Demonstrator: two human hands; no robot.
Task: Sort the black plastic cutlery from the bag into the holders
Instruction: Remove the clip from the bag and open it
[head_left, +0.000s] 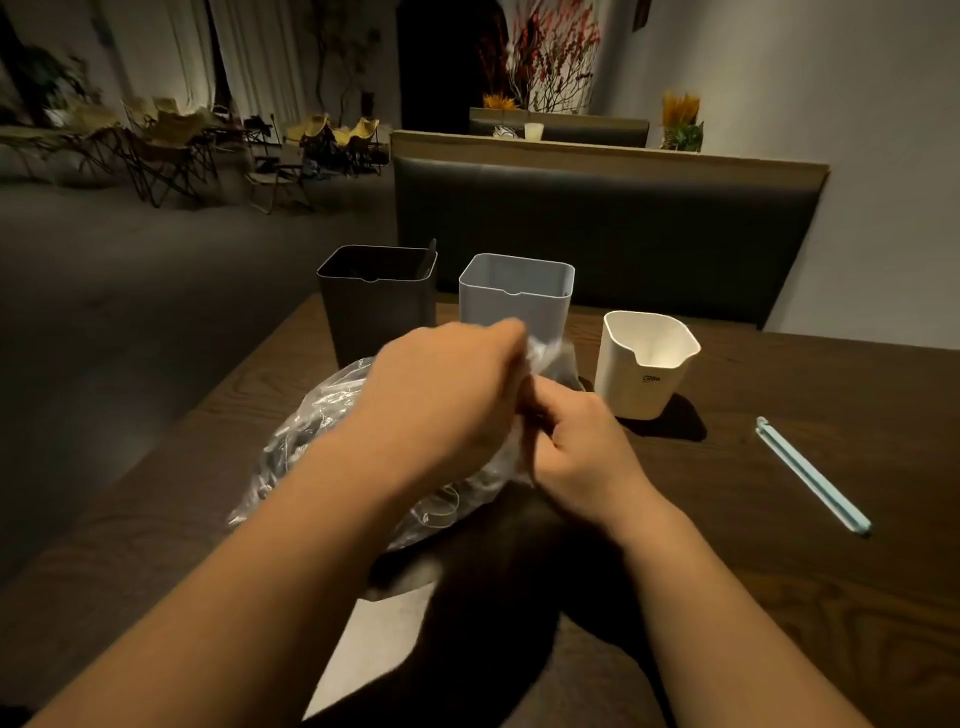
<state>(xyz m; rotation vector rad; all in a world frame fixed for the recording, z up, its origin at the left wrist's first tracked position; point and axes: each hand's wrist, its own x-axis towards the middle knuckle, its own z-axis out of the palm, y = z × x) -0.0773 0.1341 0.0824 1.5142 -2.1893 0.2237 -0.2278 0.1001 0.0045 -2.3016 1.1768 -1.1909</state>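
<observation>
A clear plastic bag (306, 436) full of black cutlery lies on the wooden table (779, 519) in front of me. My left hand (447, 395) grips the bag's upper edge from the left. My right hand (576, 441) pinches the same edge from the right, close against the left hand. Behind the bag stand three holders: a black one (374, 312) at the left with one dark utensil leaning in its right corner, a grey one (517, 296) in the middle, and a white one (644, 364) at the right. Both look empty from here.
A pale blue bag-sealing clip (813, 475) lies on the table to the right. A dark padded bench back (597, 234) rises behind the table. Folding chairs (171, 145) stand far off at the left.
</observation>
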